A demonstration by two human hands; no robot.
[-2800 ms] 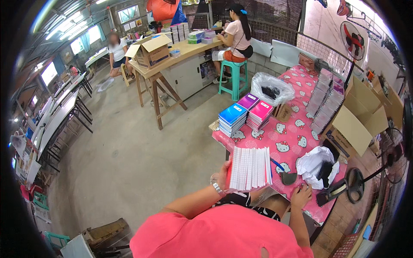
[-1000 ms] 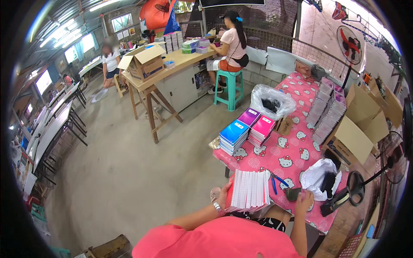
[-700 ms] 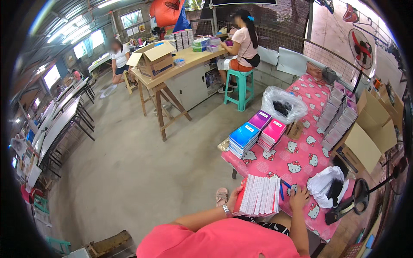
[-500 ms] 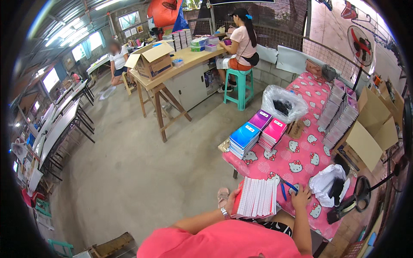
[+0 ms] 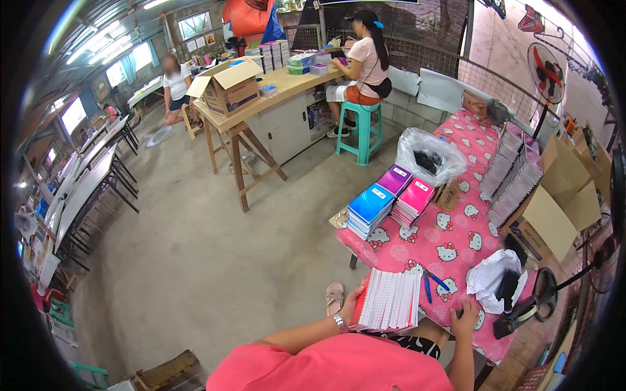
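My left hand (image 5: 355, 305) is wrapped round the left side of a stack of notebooks (image 5: 390, 301) on my lap. The stack has red covers, with white page edges facing up. On the tablecloth at the near edge is my right hand (image 5: 465, 317), fingers curled in; a small dark thing shows at them, too small to name. Just beyond it lie blue-handled pliers (image 5: 433, 284), apart from the hand. A crumpled white bag (image 5: 488, 279) holding black pieces (image 5: 510, 287) sits to the right of them.
Blue (image 5: 372, 205), purple (image 5: 395, 180) and pink (image 5: 415, 199) notebook stacks stand on the pink tablecloth (image 5: 417, 251). Beyond them is a clear plastic bag (image 5: 430, 156). An open carton (image 5: 544, 218) and a black-ringed object (image 5: 542, 287) are at right. A co-worker (image 5: 367, 58) sits at another table.
My right hand has moved back from the pliers toward the table's near edge, and its fingers have curled. The left hand still holds the notebooks in the same place.
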